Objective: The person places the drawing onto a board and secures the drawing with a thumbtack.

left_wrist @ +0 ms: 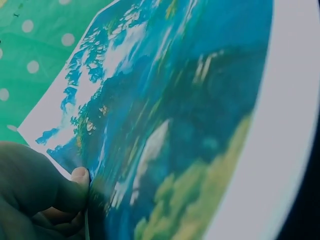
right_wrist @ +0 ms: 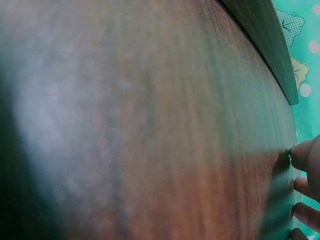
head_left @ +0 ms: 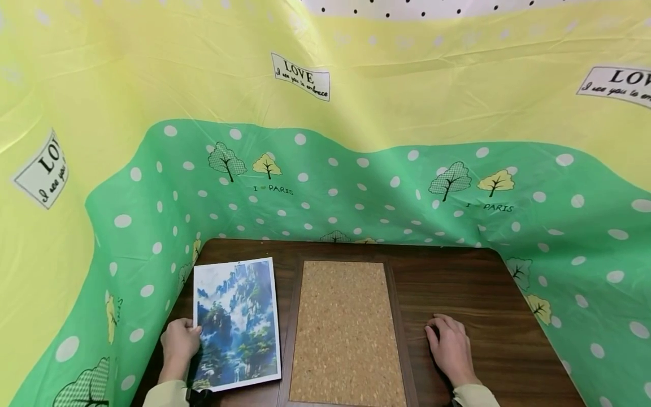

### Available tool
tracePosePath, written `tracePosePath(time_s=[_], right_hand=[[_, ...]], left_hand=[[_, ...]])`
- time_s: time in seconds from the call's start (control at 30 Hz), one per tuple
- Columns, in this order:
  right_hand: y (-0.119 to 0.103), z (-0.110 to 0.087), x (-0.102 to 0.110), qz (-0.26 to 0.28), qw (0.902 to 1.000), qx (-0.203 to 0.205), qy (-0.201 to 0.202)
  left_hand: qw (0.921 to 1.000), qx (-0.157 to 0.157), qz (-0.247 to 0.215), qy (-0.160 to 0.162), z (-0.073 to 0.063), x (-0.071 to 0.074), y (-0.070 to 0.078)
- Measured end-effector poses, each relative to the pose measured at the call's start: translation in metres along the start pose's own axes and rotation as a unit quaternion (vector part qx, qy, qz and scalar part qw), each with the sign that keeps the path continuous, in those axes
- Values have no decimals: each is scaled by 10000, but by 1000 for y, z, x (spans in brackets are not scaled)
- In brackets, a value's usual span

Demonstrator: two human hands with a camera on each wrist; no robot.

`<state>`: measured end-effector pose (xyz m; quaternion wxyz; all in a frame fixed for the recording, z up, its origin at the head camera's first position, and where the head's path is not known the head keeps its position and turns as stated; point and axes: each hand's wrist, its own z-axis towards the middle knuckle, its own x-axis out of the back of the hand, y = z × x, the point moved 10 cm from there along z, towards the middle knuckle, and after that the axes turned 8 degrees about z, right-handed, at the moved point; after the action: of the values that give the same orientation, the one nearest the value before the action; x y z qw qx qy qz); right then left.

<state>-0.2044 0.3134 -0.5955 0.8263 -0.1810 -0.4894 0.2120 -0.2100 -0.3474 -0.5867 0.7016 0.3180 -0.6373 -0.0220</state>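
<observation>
My left hand (head_left: 179, 343) pinches the left edge of a landscape print (head_left: 238, 322), thumb on its face. The print is a white-bordered sheet with misty blue mountains and green trees. In the left wrist view the thumb (left_wrist: 80, 176) presses on the sheet's edge, and the fingers behind are partly hidden. My right hand (head_left: 451, 345) rests on the dark wooden table (head_left: 458, 277) at the right, fingers loosely bent and holding nothing. In the right wrist view its fingertips (right_wrist: 300, 152) are on the wood.
Between the hands lies a cork panel (head_left: 348, 333) with a dark wooden border, just right of the print. A green and yellow printed curtain (head_left: 356, 186) surrounds the table at the back and both sides.
</observation>
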Motion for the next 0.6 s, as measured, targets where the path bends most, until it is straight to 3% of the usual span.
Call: tracePosePath(time_s=[0.3,0.6], right_hand=[[0,0,1,-9,10000,-21,32],[-1,0,2,49,9999,44,130]], left_hand=[[9996,-158,-146,-164,-4,-2,23],[9981,-245,-433,-355,-15,-19,51]])
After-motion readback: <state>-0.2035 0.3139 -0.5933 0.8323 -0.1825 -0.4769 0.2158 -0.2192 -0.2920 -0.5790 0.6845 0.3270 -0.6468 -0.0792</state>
